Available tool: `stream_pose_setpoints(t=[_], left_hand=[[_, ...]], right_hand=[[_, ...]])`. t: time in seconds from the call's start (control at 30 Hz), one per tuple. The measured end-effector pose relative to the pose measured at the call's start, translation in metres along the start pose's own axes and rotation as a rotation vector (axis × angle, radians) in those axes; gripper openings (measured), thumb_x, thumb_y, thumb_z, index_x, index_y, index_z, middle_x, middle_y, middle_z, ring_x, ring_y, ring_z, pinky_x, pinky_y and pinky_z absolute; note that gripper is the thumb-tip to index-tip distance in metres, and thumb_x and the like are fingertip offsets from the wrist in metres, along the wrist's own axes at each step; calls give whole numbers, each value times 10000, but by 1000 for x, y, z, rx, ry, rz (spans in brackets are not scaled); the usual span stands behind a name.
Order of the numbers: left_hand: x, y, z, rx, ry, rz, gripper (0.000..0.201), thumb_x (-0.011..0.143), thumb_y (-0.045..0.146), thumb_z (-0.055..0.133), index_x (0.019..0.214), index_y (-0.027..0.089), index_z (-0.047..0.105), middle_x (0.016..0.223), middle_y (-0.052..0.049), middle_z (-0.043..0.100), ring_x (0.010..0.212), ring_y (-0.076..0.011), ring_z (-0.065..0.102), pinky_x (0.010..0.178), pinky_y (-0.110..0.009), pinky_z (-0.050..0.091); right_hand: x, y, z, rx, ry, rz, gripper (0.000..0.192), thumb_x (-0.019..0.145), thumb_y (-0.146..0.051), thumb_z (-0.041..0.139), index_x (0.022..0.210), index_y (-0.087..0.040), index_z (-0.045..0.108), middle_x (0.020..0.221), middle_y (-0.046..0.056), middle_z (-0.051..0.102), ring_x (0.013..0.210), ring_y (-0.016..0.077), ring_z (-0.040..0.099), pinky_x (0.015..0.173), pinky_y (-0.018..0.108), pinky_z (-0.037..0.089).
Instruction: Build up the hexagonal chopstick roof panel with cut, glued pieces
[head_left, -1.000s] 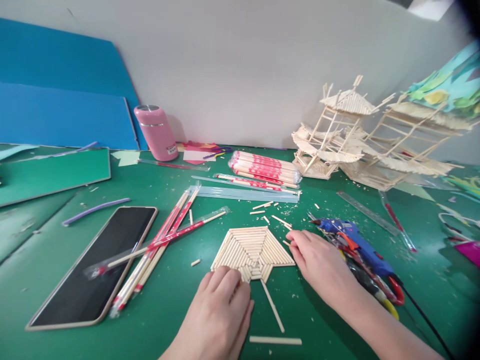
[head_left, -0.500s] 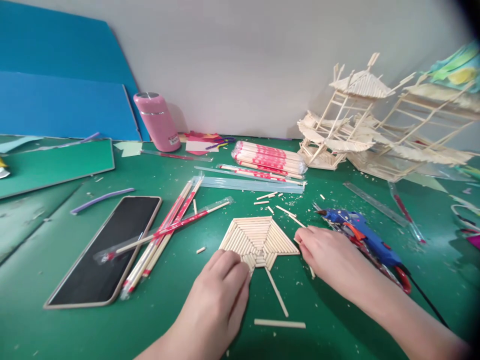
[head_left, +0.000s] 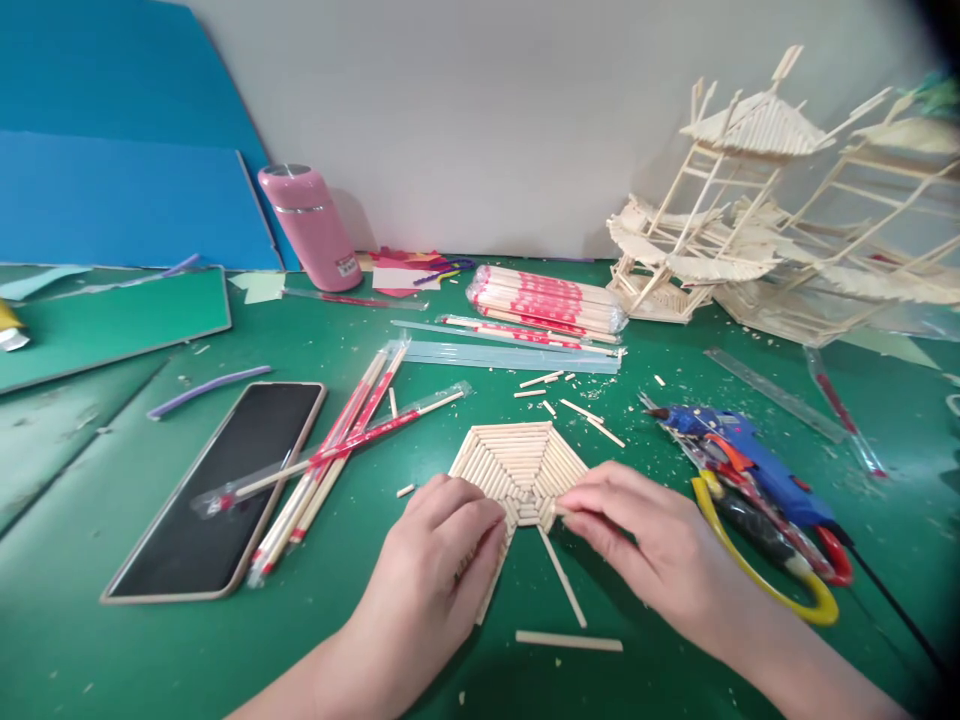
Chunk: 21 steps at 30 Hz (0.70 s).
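Grip: left hand (head_left: 442, 560) and right hand (head_left: 637, 540) pinch stick panel (head_left: 521, 465) edges; uneven pressure may crack glued joints, scattering sticks across bench (head_left: 112, 640).

No legible text. Pink flask (head_left: 309, 228): small label near base, print too small to read. Chopstick pack (head_left: 546, 300): red markings on wrappers, unreadable. Ruler (head_left: 776, 394): graduations indistinct.

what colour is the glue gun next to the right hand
Blue body with an orange trigger; only the head view shows it.
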<state>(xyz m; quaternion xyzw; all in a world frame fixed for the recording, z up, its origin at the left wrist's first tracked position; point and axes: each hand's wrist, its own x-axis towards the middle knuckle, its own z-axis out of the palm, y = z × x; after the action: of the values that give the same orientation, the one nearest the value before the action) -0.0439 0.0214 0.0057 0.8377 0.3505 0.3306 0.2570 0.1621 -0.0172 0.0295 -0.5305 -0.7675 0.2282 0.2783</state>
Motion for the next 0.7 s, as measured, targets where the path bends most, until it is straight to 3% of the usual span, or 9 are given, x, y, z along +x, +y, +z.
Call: stream_pose_setpoints(t=[0.2,0.3,0.7], left_hand=[[11,-1,-7,70,-162,-7,179,864,153,422,836,186,596,779,-34,560,728,-164,487,649,-295,408],[16,-2,-7,102,-227,-6,187,868,168,422,837,184,606,771,-37,556,731,-169,479,647,-297,402],[12,-10,-3,72,-264,31,201,867,138,417,878,199,609,782,-31,556,729,-159,454,655,-311,347]], right_hand=[[-2,4,20,-109,-4,-45,102,857,-230,523,852,-211,623,767,-8,621,689,117,565,638,260,424],[-4,6,22,-171,1,-71,118,860,-202,512,883,-213,627,779,-5,620,700,119,563,646,267,417],[-6,-2,25,-258,2,-56,182,835,-94,454,776,-196,593,737,18,589,682,141,545,618,277,418]])
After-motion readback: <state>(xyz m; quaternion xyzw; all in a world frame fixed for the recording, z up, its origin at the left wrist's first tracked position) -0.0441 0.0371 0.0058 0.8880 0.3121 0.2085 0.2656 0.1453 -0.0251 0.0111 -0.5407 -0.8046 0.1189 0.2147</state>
